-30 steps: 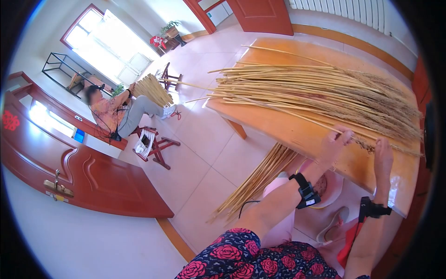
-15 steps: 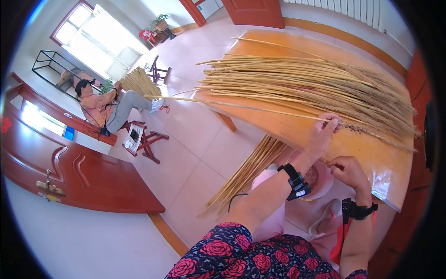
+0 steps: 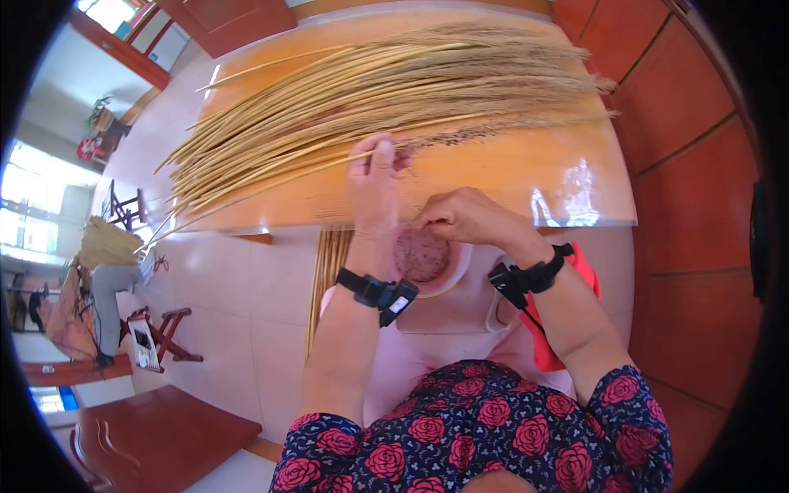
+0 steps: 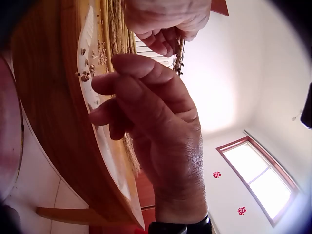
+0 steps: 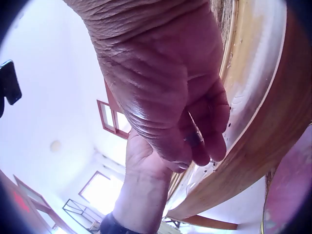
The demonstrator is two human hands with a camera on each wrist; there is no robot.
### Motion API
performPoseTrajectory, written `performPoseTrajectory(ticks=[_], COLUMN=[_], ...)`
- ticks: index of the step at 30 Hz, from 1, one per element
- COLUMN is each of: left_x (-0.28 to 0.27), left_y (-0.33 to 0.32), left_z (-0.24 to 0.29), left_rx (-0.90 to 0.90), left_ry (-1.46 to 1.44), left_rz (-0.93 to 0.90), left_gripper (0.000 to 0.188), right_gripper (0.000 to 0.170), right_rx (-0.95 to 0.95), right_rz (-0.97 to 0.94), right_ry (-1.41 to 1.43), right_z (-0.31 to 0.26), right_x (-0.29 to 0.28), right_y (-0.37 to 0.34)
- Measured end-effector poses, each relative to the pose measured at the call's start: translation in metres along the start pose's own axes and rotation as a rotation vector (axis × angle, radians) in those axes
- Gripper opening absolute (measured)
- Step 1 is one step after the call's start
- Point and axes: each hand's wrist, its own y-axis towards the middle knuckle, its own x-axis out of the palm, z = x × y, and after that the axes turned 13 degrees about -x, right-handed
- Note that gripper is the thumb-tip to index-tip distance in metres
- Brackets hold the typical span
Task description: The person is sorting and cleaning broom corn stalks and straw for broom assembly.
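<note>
In the head view my left hand [image 3: 376, 185] pinches a pale stalk [image 3: 329, 166] near its dark, seeded head [image 3: 460, 135], above the table's near side. My right hand [image 3: 477, 215] hangs over a pink basin [image 3: 462, 267] at the table edge. The left wrist view has the left hand [image 4: 168, 14] gripping the seeded end, and the right hand [image 4: 156, 107] with loosely bent fingers and a gap beside the thumb. Small dark specks lie near its fingertips. In the right wrist view the right hand [image 5: 161, 83] points downward, holding no visible stalk.
A large pile of stalks [image 3: 288, 123] with feathery heads covers the far part of the table [image 3: 509, 177]. More stalks [image 3: 329, 267] stand below the near edge. A seated person [image 3: 70, 316] holds a bundle at the far left, near a folding stool [image 3: 168, 337].
The head view has swung to the right. My right hand has moved from the seed head to above the basin, while my left hand keeps hold of the stalk.
</note>
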Motion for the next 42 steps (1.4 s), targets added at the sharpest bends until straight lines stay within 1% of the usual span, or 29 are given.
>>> performPoseTrajectory(ticks=[3, 6, 9, 12, 15, 18, 21, 24, 27, 30, 39, 42], left_x=[-0.001, 0.001, -0.002, -0.002, 0.001, 0.007, 0.006, 0.007, 0.009, 0.011, 0.012, 0.011], left_y=[0.0, -0.001, 0.0, 0.0, -0.003, -0.005, -0.005, -0.006, -0.007, -0.008, -0.008, -0.008], left_z=[0.001, 0.003, 0.001, 0.001, 0.002, 0.004, 0.003, 0.002, 0.001, 0.002, 0.0, -0.002], left_rx=[0.007, 0.005, 0.016, 0.017, 0.001, -0.001, 0.007, 0.011, 0.008, 0.003, -0.002, -0.029], left_ry=[-0.014, -0.024, 0.012, 0.019, 0.023, 0.023, 0.043, 0.087, 0.118, 0.157, 0.246, 0.248], left_rz=[-0.027, -0.009, 0.003, 0.001, 0.021, 0.042, 0.0, -0.014, -0.013, -0.029, -0.08, -0.083], left_gripper=[0.018, 0.018, 0.018, 0.018, 0.019, 0.018, 0.018, 0.019, 0.019, 0.019, 0.018, 0.017], right_gripper=[0.012, 0.012, 0.015, 0.019, 0.027, 0.032, 0.033, 0.032, 0.032, 0.031, 0.013, 0.012], right_rx=[0.045, 0.153, 0.151, 0.116, -0.099, -0.064, -0.062, -0.039, -0.068, -0.093, -0.096, -0.111], right_rz=[0.067, 0.251, 0.608, 0.799, 0.797, 0.752, 0.739, 0.66, 0.612, 0.62, 0.62, 0.619], right_ry=[0.251, 0.238, -0.114, -0.337, -0.731, -0.785, -0.712, -0.686, -0.63, -0.649, -0.594, -0.586], right_z=[-0.003, -0.005, -0.001, 0.005, 0.012, 0.008, 0.014, 0.022, 0.022, 0.02, 0.018, 0.018], right_x=[-0.008, -0.018, -0.026, -0.034, -0.042, -0.043, -0.042, -0.037, -0.034, -0.032, -0.032, -0.032], right_y=[0.001, -0.002, -0.003, -0.005, -0.004, -0.005, -0.005, -0.005, -0.004, -0.002, -0.001, 0.0])
